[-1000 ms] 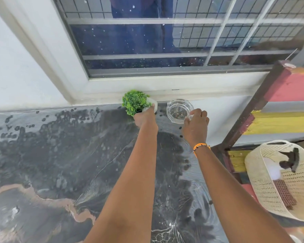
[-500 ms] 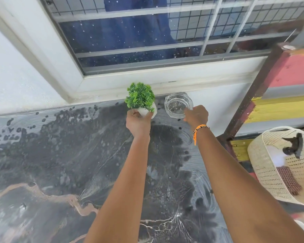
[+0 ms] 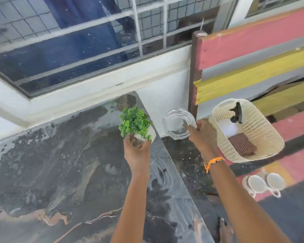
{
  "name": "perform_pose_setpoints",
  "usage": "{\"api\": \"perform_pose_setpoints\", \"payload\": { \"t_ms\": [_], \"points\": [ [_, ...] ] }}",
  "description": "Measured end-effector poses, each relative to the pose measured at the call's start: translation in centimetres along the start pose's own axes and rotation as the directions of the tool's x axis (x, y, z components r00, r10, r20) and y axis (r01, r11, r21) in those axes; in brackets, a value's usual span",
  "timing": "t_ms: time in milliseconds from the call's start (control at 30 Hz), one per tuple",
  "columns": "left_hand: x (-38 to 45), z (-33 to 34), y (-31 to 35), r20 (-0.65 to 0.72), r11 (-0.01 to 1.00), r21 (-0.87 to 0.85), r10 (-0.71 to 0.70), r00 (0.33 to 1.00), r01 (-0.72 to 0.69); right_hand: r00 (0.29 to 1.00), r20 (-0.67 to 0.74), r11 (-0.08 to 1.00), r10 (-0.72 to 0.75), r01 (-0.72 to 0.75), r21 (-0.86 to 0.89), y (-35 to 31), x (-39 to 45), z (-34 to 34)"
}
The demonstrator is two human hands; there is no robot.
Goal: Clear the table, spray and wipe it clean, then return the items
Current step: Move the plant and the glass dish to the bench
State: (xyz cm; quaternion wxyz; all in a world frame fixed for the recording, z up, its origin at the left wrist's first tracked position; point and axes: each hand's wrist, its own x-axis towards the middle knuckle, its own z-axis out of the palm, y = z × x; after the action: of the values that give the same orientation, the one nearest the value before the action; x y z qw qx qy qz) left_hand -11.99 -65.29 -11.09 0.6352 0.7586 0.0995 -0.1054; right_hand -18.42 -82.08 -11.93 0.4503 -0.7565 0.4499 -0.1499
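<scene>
The left hand [image 3: 136, 151] gripped the white pot of a small green plant [image 3: 135, 124], fingers curled round its base, and held it tilted above the right edge of the dark marbled desk [image 3: 63, 163]. The right hand [image 3: 201, 133] pinched the near rim of a clear glass ashtray [image 3: 178, 124], holding it in the air past the desk's right edge, over the dark floor [image 3: 186, 155], with its open face turned toward the camera. The plant and the ashtray were just beside each other but apart. An orange braided band [image 3: 213, 162] circled the right wrist. To the right of the ashtray stood a cream woven basket [image 3: 263, 137] on a striped bench [image 3: 297, 127] painted pink, yellow and black; inside it lay a dark checked cloth [image 3: 241, 143], a white object [image 3: 227, 128] whose shape could not be made out, and a black spray trigger [image 3: 237, 113] rising near the far rim. Nearer the camera on the same bench sat two white cups [image 3: 265, 183] side by side with their handles pointing forward. Behind the desk ran a white sill beneath a barred window [image 3: 77, 41].
</scene>
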Motion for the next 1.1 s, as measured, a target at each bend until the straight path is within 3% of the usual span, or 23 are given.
{"api": "perform_pose_setpoints", "payload": {
  "t_ms": [167, 500, 633, 767, 933, 1100],
  "points": [
    [-8.0, 7.0, -1.7, 0.155, 0.976, 0.194, 0.068, 0.986, -0.098, 0.995, -0.101, 0.997, -0.002, -0.005, -0.077, 9.0, 0.2, -11.5],
    [-24.1, 25.6, -5.9, 0.448, 0.932, 0.331, -0.015, 0.894, -0.150, 0.931, -0.308, 0.968, 0.199, -0.236, -0.088, 27.4, 3.2, -30.9],
    [-27.8, 32.1, -9.3, 0.525, 0.892, 0.421, -0.089, 0.847, -0.167, 0.891, -0.346, 0.948, 0.293, -0.318, -0.016, 33.2, 4.5, -33.4],
    [-29.6, 37.1, -12.6, 0.514, 0.861, 0.500, -0.212, 0.831, -0.090, 0.857, -0.346, 0.918, 0.382, -0.395, 0.035, 38.2, 5.9, -33.8],
    [-29.8, 41.6, -16.6, 0.545, 0.797, 0.552, -0.124, 0.829, -0.244, 0.793, -0.326, 0.854, 0.515, -0.509, 0.109, 43.1, 7.9, -32.6],
    [-29.3, 45.2, -19.9, 0.579, 0.732, 0.607, -0.140, 0.804, -0.309, 0.760, -0.265, 0.803, 0.593, -0.580, 0.133, 46.2, 9.8, -31.8]
  ]
}}
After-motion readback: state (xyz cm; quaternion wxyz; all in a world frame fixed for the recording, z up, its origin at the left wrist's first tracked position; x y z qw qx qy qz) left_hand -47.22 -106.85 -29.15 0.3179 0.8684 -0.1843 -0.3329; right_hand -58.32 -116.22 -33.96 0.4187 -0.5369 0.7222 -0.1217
